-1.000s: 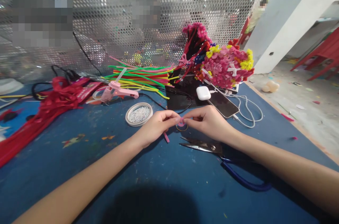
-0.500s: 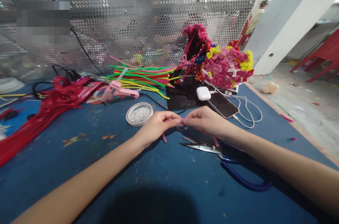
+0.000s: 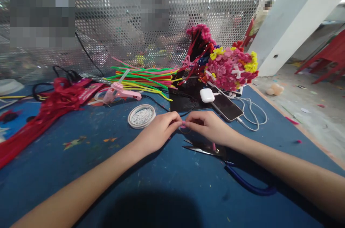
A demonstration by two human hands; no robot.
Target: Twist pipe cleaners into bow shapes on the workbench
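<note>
Nearest the camera, bare forearms are stretched across the scuffed blue table (image 3: 151, 185), and a pair of scissors (image 3: 204, 149) is laid just under the right wrist, blades toward the left, apparently parked within easy reach. Above them, the left hand (image 3: 159, 132) and the right hand (image 3: 211, 127) are brought together fingertip to fingertip, and a short pink pipe cleaner (image 3: 183, 124) is pinched between them, low over the table; a tight curl is seen at the meeting point, and a loose end is seen below the right hand. A grip so close on both sides seems suited to bending the wire finely. Just beyond the left hand a round tin of white beads (image 3: 141, 116) is set open, and beyond the right hand a phone (image 3: 226, 108) with a white earbud case (image 3: 207, 95) and a looped cable (image 3: 254, 116) is placed. Farther back a pink glue gun (image 3: 121, 93), a stack of coloured pipe cleaners (image 3: 145, 76), red ribbon (image 3: 56, 102) and a bunch of finished flowers (image 3: 229, 67) are ranged before a perforated metal screen (image 3: 107, 33).
</note>
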